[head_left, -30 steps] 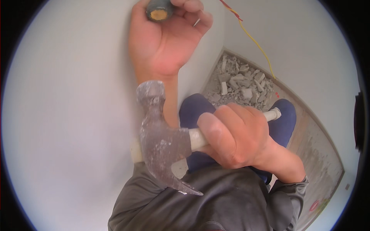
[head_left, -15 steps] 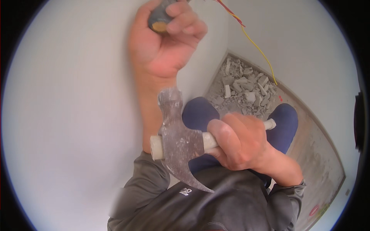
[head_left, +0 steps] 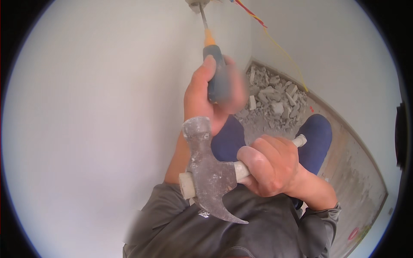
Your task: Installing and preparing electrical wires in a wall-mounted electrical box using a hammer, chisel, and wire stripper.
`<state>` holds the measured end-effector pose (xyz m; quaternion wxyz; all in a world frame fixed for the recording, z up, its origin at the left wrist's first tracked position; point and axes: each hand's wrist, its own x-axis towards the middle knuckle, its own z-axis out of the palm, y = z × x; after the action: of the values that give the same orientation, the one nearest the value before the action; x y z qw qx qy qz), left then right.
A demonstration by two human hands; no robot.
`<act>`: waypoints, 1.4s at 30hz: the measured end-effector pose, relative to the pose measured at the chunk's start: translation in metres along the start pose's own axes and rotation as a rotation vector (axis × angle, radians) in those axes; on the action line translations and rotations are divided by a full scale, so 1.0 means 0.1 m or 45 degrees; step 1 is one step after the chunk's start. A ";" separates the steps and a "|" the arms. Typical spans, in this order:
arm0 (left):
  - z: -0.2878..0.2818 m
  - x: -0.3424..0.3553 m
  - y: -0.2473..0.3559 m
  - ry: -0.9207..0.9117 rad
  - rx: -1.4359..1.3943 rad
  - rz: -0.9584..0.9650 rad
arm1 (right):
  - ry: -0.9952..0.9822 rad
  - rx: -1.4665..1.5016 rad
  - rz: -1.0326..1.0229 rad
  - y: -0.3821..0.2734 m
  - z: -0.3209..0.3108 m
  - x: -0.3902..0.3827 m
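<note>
Left hand (head_left: 199, 92), fingers blurred, curls around the dark-handled tool (head_left: 218, 71), apparently steadying its shaft at the wall hole (head_left: 195, 6); right hand (head_left: 275, 167), closed, grips the hammer (head_left: 211, 174) by its handle, presumably for control.

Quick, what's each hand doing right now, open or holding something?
Left hand: closed, holding a black-and-yellow screwdriver-like tool.
Right hand: closed, holding a claw hammer.
</note>
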<state>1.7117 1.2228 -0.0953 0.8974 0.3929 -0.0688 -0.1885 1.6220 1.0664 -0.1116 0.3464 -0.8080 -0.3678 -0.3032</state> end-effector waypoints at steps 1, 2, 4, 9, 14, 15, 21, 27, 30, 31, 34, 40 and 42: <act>0.03 0.00 -0.04 0.119 0.080 0.004 | 0.010 -0.014 0.006 0.01 0.00 -0.03; 0.04 0.01 -0.06 0.121 0.085 0.008 | 0.014 -0.010 0.002 0.01 0.00 -0.05; 0.04 0.07 -0.09 0.147 0.172 0.094 | 0.013 -0.018 0.015 0.02 -0.01 -0.09; 0.08 0.34 -0.05 0.324 0.339 0.210 | -0.054 -0.038 0.046 0.06 -0.06 -0.15; 0.19 0.41 0.11 0.369 0.075 0.162 | -0.144 0.035 0.075 0.08 -0.18 -0.16; 0.24 0.37 0.14 0.191 -0.098 0.118 | -0.098 0.006 0.090 0.09 -0.21 -0.20; 0.41 0.11 0.03 0.219 0.002 0.126 | -0.072 -0.009 0.121 0.12 -0.34 -0.26; 0.30 0.33 0.03 0.282 -0.087 0.181 | -0.052 0.018 0.108 0.11 -0.35 -0.26; 0.40 0.23 0.10 0.112 -0.328 0.097 | -0.037 0.032 0.101 0.11 -0.38 -0.27; 0.44 0.17 0.07 0.110 -0.325 0.101 | -0.024 0.045 0.099 0.12 -0.40 -0.28; 0.53 0.10 -0.03 0.064 -0.163 0.126 | 0.050 0.050 0.095 0.14 -0.43 -0.31; 0.25 0.43 0.03 0.240 -0.189 0.191 | 0.071 0.087 0.096 0.14 -0.41 -0.31; 0.26 0.47 0.07 0.166 -0.215 0.206 | 0.055 0.082 0.098 0.14 -0.42 -0.31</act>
<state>1.7494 1.1912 -0.0737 0.9421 0.3206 -0.0257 -0.0945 1.6061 1.0145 -0.1148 0.3915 -0.8032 -0.3386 -0.2950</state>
